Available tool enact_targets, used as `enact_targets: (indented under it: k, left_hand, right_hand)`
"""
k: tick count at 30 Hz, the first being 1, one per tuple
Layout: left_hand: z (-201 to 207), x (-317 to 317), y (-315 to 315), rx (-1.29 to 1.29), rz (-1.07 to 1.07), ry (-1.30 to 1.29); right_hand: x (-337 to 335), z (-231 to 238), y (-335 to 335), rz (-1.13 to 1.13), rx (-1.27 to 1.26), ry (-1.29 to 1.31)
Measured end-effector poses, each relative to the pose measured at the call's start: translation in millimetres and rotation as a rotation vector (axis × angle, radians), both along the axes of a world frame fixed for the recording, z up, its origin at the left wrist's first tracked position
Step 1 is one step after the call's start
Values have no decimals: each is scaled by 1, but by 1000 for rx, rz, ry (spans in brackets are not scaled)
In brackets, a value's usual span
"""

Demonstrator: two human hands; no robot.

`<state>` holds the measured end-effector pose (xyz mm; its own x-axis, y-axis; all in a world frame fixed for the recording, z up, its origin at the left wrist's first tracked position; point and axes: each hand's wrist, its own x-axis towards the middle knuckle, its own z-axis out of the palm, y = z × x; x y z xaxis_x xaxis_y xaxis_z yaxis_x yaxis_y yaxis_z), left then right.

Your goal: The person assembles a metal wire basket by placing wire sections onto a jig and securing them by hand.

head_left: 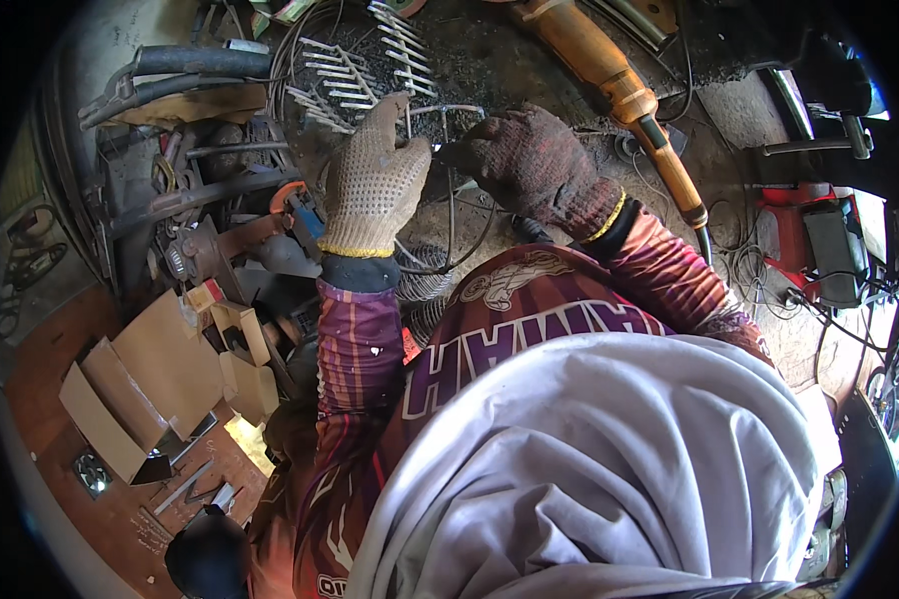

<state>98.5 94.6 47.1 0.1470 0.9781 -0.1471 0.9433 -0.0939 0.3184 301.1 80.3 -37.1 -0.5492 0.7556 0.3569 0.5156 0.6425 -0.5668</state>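
Observation:
My left hand [375, 185], in a pale dotted work glove, reaches up at the middle of the bench with its thumb and fingers closed around part of a thin metal rod frame [445, 108]. Just right of it my right hand [541, 165], in a dark reddish-brown glove, is curled with its fingertips toward the left glove. What those right fingers grip is hidden. Beyond the hands lie several comb-like pieces of welded rods [342, 75]. Below the gloves, a coiled metal spring [425, 275] shows beside a curved dark cable.
A long orange power tool [594, 60] lies right of my hands, its cord trailing down. Scrap metal and pipes [200, 62] crowd the left, above open cardboard boxes [160, 374]. A red and grey machine [819, 240] stands at right among loose cables.

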Motion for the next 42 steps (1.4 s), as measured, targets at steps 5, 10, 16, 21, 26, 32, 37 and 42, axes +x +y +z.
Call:
enact_targets:
  k: [5,10,16,21,26,32,37,42]
  left_hand:
    - [-2,-2,2,55,-20,6]
    - [9,0,-2,-93,73,-93]
    - [2,-6,-14,-47,9,-170]
    - [-2,-7,-14,-19,-5,-96]
    - [0,-5,-17,42,-52,-61]
    - [7,-1,-19,27,-44,-33]
    - [2,-4,-19,52,-58,-35]
    - [6,0,-19,6,-7,-19]
  right_hand:
    - [0,-4,0,-1,74,-37]
    - [21,-13,-18,-82,-105,-78]
    - [36,-19,-30,-179,-136,22]
    - [36,-19,-32,-153,-125,70]
    - [30,-20,-31,-120,-144,70]
    - [30,-8,-30,-82,-188,144]
    - [23,0,-33,-110,-184,163]
    - [11,-2,-31,-66,-75,56]
